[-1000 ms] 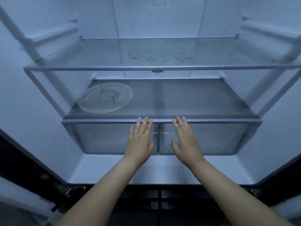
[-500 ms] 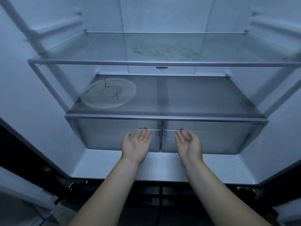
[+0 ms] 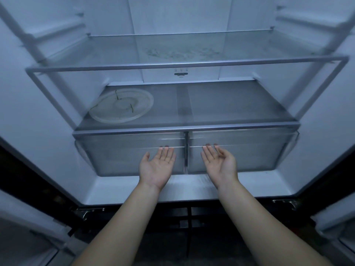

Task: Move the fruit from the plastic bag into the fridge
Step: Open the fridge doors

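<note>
Fruit and its plastic bag are not in view, so none of it is in the fridge [image 3: 38, 131], which stands wide open. The lower glass shelf [image 3: 230, 104] is the marker here. Above it sits the upper glass shelf [image 3: 115, 52]. Directly beneath it hang the left crisper drawer [image 3: 119, 158] and the right crisper drawer [image 3: 257, 158], side by side and pushed in. On its left part lies a round glass plate [image 3: 142, 104] with a few green scraps.

The step in hand looks like opening a crisper drawer to make room for the fruit. To do it well, hook the fingertips firmly behind the handle lip just under the shelf's front edge and draw straight back. One drawer is probably enough. Pulling level should keep it from jamming on its rails.

Both forearms reach forward and slightly upward below the shelf. The left hand [image 3: 156, 167] and the right hand [image 3: 221, 166] are turned palm up and hold nothing. The fingers [image 3: 167, 153] are straight and close together, thumbs out to the side. The tips reach the handle lip of each drawer and show faintly through the clear front.
</note>
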